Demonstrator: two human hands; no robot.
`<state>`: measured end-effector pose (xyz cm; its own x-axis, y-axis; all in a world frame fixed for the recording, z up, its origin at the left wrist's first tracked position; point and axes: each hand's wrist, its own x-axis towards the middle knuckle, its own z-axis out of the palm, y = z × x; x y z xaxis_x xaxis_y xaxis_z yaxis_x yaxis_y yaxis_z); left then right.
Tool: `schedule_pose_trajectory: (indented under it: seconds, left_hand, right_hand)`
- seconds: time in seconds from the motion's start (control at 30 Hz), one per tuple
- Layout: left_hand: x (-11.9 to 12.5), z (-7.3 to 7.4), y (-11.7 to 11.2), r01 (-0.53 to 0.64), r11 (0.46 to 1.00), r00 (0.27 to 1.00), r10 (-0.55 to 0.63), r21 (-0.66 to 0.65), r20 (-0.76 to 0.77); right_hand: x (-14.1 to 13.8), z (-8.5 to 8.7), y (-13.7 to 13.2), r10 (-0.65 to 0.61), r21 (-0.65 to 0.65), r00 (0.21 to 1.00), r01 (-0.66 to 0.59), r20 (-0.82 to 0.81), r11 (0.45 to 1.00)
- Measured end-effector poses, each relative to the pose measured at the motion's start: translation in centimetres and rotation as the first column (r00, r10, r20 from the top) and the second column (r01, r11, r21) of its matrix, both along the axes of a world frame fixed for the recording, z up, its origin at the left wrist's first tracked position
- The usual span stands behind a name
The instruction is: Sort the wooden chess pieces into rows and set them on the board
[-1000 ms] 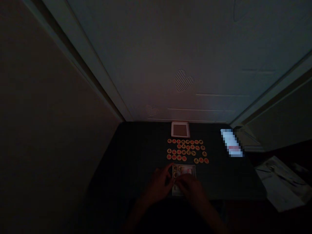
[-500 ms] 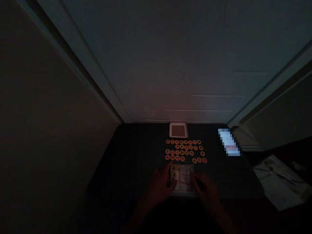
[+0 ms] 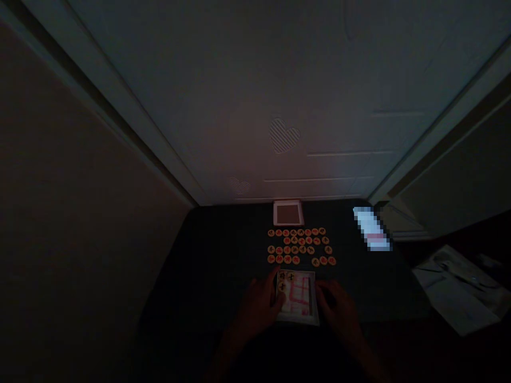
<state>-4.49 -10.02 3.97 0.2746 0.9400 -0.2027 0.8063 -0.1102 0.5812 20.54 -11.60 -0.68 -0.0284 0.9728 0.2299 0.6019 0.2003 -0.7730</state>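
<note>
A shallow, light-coloured box (image 3: pixel 313 319) lies near the front of the dark table, with a pink-marked sheet in it. Three round Chinese chess pieces (image 3: pixel 282 287) sit in its far left corner. My left hand (image 3: pixel 259 300) grips the left side of the box, thumb over the near part and index finger by the far corner. Curled against the right rim is my right hand (image 3: pixel 337 303); its fingertips are partly hidden in the dark. Beyond the box, several more Chinese chess pieces (image 3: pixel 287 250) with red or dark characters lie in rough rows with gaps.
At the back of the table (image 3: pixel 207 255), a white-rimmed square lid or tray (image 3: pixel 288 215) lies by the white panel with heart patterns. A bright, pixelated phone-like object (image 3: pixel 372 229) is at the right. Lower right, a white box (image 3: pixel 459 298) holds cables.
My right fingers have drawn slightly outward from over the box's right edge, so more of that rim shows. The left hand keeps its grip. The whole view has shifted a little.
</note>
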Motion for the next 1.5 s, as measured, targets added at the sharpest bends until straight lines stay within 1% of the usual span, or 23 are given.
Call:
schedule_pose_trajectory:
  seconds: [0.2,0.4,0.57,0.77,0.93,1.17,1.3,1.5]
  left_hand:
    - [0.0,0.1,-0.1,-0.001,1.0,1.0,0.001,-0.001,0.004]
    - [0.3,0.5,0.1,0.005,1.0,1.0,-0.005,0.0,-0.029]
    - [0.4,0.4,0.1,0.005,1.0,0.999,-0.005,-0.006,-0.052]
    - [0.4,0.7,0.1,0.002,0.998,0.997,-0.006,-0.057,-0.077]
    - [0.5,1.0,0.2,0.0,0.999,0.996,-0.005,-0.054,-0.089]
    - [0.2,0.4,0.0,0.006,1.0,1.0,-0.006,-0.017,-0.024]
    - [0.1,0.1,0.0,-0.003,1.0,1.0,0.002,-0.01,-0.023]
    - [0.1,0.1,0.2,-0.002,0.999,1.0,0.002,-0.044,-0.006]
  right_hand:
    - [0.2,-0.6,0.0,0.023,-0.033,1.0,-0.023,-0.006,0.999]
    - [0.2,-0.7,0.1,0.023,-0.034,1.0,-0.023,0.005,0.999]
    - [0.2,-0.7,0.1,0.029,-0.029,1.0,-0.029,0.003,0.999]
    - [0.2,-1.2,0.1,0.018,-0.021,1.0,-0.018,0.007,1.0]
    - [0.2,-1.2,0.0,0.031,-0.038,1.0,-0.031,0.004,0.999]
    - [0.4,-1.6,-0.1,0.033,-0.013,0.999,-0.032,0.018,0.999]
    - [0.4,-1.8,0.0,0.05,-0.004,0.999,-0.05,0.02,0.999]
    - [0.3,-1.4,0.0,0.039,-0.014,0.999,-0.039,0.017,0.999]
